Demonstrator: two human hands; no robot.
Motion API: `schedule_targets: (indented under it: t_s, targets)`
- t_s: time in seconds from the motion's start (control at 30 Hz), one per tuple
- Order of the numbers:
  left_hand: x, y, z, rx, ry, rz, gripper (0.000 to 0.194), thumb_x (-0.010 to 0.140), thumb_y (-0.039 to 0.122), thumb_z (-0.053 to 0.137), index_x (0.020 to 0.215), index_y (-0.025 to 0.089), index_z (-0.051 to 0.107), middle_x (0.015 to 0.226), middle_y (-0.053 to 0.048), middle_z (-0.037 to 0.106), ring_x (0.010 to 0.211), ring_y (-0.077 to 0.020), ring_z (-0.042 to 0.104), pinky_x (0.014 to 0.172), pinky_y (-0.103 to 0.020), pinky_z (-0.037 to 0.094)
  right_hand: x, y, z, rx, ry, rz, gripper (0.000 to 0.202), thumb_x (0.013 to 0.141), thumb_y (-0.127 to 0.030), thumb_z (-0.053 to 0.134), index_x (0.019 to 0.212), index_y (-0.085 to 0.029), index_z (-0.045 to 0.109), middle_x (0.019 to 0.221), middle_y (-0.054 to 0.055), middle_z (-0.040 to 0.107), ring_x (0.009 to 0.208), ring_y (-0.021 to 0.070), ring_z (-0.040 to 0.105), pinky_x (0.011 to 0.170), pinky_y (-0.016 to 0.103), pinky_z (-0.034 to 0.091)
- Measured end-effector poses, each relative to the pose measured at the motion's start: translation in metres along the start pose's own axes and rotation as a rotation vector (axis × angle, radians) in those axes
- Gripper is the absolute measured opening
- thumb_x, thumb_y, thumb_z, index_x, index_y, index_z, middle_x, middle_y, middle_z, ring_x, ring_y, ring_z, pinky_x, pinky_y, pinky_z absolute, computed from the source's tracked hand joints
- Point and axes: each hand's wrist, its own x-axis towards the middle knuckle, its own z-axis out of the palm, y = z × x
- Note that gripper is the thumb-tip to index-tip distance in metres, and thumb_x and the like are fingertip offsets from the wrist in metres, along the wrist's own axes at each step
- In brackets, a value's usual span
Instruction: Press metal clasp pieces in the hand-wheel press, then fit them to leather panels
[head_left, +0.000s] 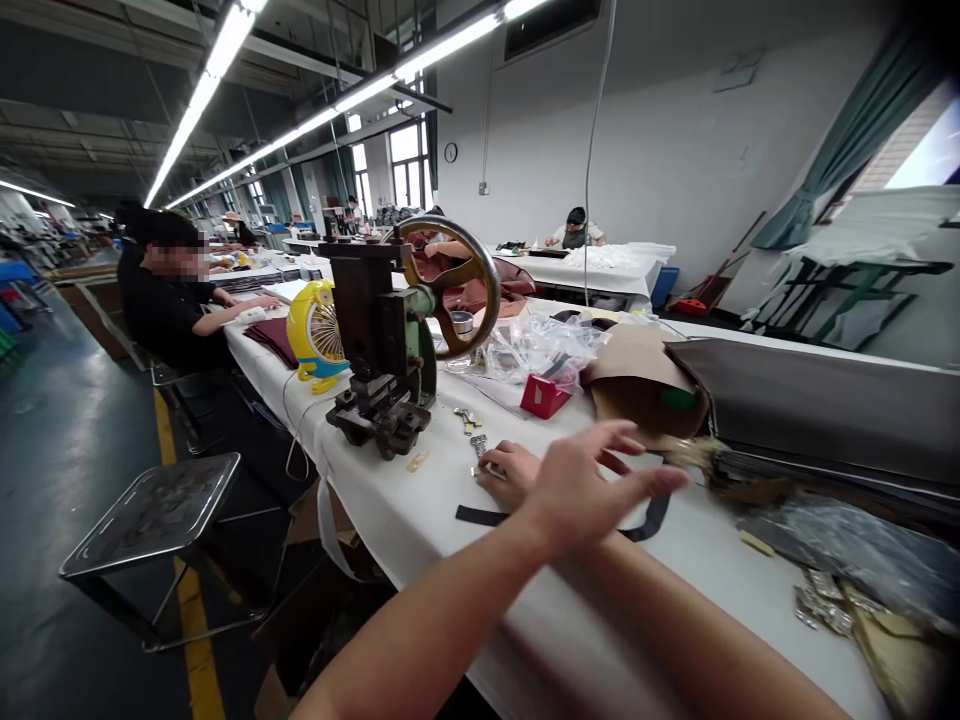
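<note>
My arms cross over the white table. My left hand [581,480], slightly blurred, reaches right above my right forearm, thumb and fingers apart with nothing visible in them. Lower down, my right hand [511,472] rests at the tabletop with curled fingers on a small metal piece [493,469]. Beyond its fingertips lie several small silver metal fittings [478,444]. A black strap [480,516] runs beneath my hands and arms; its middle is hidden, and its other end curves out at the right. A hand press with a large wheel [382,340] stands to the left.
A yellow cartoon fan [315,335] stands left of the press. Behind my hands are a red box [545,396], clear plastic bags [525,345] and an open cardboard box [645,375]. More metal fittings [823,603] lie at right. A co-worker [176,290] sits at left near a stool [154,510].
</note>
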Motion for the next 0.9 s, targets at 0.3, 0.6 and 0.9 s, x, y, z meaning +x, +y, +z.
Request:
schedule_targets:
  t_s: [0.3, 0.6, 0.9]
  targets:
    - [-0.069, -0.079, -0.078, 0.234, 0.476, -0.315, 0.048, 0.090, 0.048, 0.064, 0.129, 0.020, 0.059, 0.118, -0.013, 0.066, 0.093, -0.0229, 0.065, 0.074, -0.035, 0.056, -0.002, -0.010, 0.001, 0.738, -0.109, 0.170, 0.049, 0.075, -0.059, 0.076, 0.106, -0.022, 0.065, 0.089, 0.003, 0.065, 0.080, 0.0195, 0.061, 0.075, 0.035, 0.052]
    - [-0.076, -0.094, -0.096, 0.074, 0.401, -0.301, 0.041, 0.096, 0.052, 0.055, 0.105, 0.017, 0.073, 0.083, -0.006, 0.069, 0.070, -0.0152, 0.061, 0.060, -0.025, 0.050, -0.018, -0.020, 0.018, 0.730, -0.084, 0.137, 0.050, 0.085, -0.064, 0.065, 0.102, -0.017, 0.069, 0.091, 0.006, 0.066, 0.083, 0.0186, 0.058, 0.072, 0.030, 0.047]
    - [-0.064, -0.105, -0.246, 0.986, 0.718, 0.244, 0.029, 0.100, 0.035, 0.053, 0.113, 0.019, 0.074, 0.109, -0.010, 0.073, 0.103, -0.0231, 0.066, 0.098, -0.039, 0.052, -0.018, -0.017, 0.021, 0.380, -0.273, 0.056, 0.040, 0.091, -0.054, 0.059, 0.102, -0.019, 0.074, 0.096, 0.007, 0.071, 0.082, 0.0215, 0.062, 0.073, 0.032, 0.049]
